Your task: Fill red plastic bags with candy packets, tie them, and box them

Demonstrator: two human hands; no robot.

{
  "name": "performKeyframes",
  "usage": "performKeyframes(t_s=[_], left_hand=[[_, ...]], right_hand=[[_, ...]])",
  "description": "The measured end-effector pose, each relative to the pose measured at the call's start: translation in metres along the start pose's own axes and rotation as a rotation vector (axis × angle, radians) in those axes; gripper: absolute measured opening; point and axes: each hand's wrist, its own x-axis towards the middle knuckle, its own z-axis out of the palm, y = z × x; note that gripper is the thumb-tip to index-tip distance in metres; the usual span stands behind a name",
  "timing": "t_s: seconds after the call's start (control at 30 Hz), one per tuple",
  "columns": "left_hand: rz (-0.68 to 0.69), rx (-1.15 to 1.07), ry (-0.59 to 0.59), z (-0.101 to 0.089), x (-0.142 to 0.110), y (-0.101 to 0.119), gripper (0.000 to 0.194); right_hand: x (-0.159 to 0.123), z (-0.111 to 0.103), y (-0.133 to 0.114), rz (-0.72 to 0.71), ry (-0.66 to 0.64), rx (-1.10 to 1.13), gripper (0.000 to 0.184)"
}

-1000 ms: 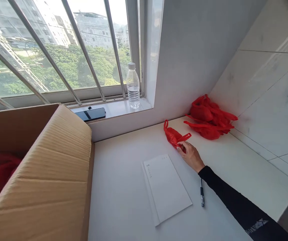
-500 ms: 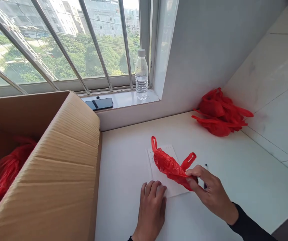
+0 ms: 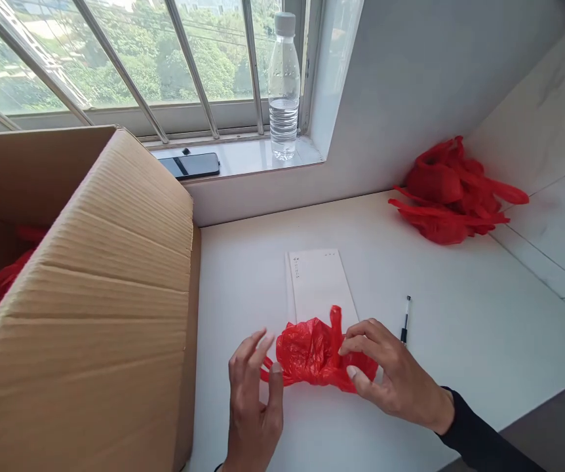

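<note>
A crumpled red plastic bag (image 3: 307, 351) lies on the white table, over the lower end of a sheet of white paper or a notepad (image 3: 319, 282). One of its handle loops stands up near the right side. My left hand (image 3: 255, 393) is at the bag's left end, fingers apart and curved, beside a handle strip. At the right end, my right hand (image 3: 385, 367) has thumb and fingers spread over the red plastic, the fingertips touching or almost touching it. Neither hand shows a grip on the bag.
On the left stands a large cardboard box (image 3: 130, 275) with red bags (image 3: 7, 278) inside. A heap of red bags (image 3: 452, 193) sits at the back right corner. A pen (image 3: 405, 321) lies right of the paper. The windowsill holds a water bottle (image 3: 284, 92) and a phone (image 3: 194, 165).
The red bag has come down toward me onto the table, and my right hand has loosened from its pinch. My left hand has moved left and lifted, fingers spreading beside the bag.
</note>
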Motion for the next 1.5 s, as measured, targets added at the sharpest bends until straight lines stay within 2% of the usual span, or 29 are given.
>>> performKeyframes(t_s=[0.1, 0.17, 0.3, 0.4, 0.6, 0.8, 0.93, 1.03, 1.1, 1.17, 1.23, 1.3, 1.4, 1.5], left_hand=[[0.216, 0.055, -0.256, -0.006, 0.004, 0.010, 0.052], [0.296, 0.107, -0.376, -0.004, 0.008, 0.014, 0.053], [0.317, 0.122, -0.422, 0.002, 0.009, 0.015, 0.036], [0.299, 0.103, -0.401, 0.001, 0.005, 0.018, 0.024], [0.200, 0.064, -0.292, -0.006, -0.006, 0.026, 0.015], [-0.001, 0.029, -0.133, -0.017, -0.016, 0.013, 0.019], [0.067, -0.017, -0.209, -0.017, -0.011, 0.023, 0.050], [0.162, -0.046, -0.235, -0.011, -0.003, 0.033, 0.040], [0.174, -0.080, -0.223, -0.008, 0.001, 0.038, 0.030], [0.152, -0.119, -0.211, -0.008, 0.002, 0.041, 0.027], [0.082, -0.157, -0.163, -0.012, 0.000, 0.041, 0.023], [-0.031, -0.184, -0.081, -0.018, -0.003, 0.040, 0.016], [-0.191, -0.211, 0.027, -0.025, -0.008, 0.035, 0.011], [-0.249, -0.230, 0.060, -0.026, -0.010, 0.034, 0.010]], right_hand=[[0.003, 0.009, -0.011, -0.011, -0.062, -0.087, 0.027], [0.003, 0.018, -0.014, -0.014, -0.132, -0.177, 0.032], [-0.001, 0.027, -0.012, 0.022, -0.199, -0.248, 0.018], [-0.003, 0.021, -0.012, 0.032, -0.180, -0.200, 0.012], [-0.002, 0.002, -0.010, 0.003, -0.133, -0.063, 0.011], [-0.004, -0.013, -0.005, 0.130, -0.013, -0.020, 0.013], [0.001, -0.012, -0.015, 0.173, -0.031, 0.029, 0.016], [0.007, -0.005, -0.025, 0.169, -0.060, 0.046, 0.019], [0.010, 0.000, -0.030, 0.151, -0.089, 0.065, 0.023], [0.010, 0.003, -0.031, 0.121, -0.108, 0.086, 0.014], [0.008, 0.003, -0.031, 0.109, -0.077, 0.105, 0.003], [0.004, -0.002, -0.029, 0.159, -0.009, 0.134, 0.008], [-0.003, -0.011, -0.026, 0.331, 0.071, 0.206, 0.015], [-0.006, -0.015, -0.025, 0.448, 0.090, 0.266, 0.022]])
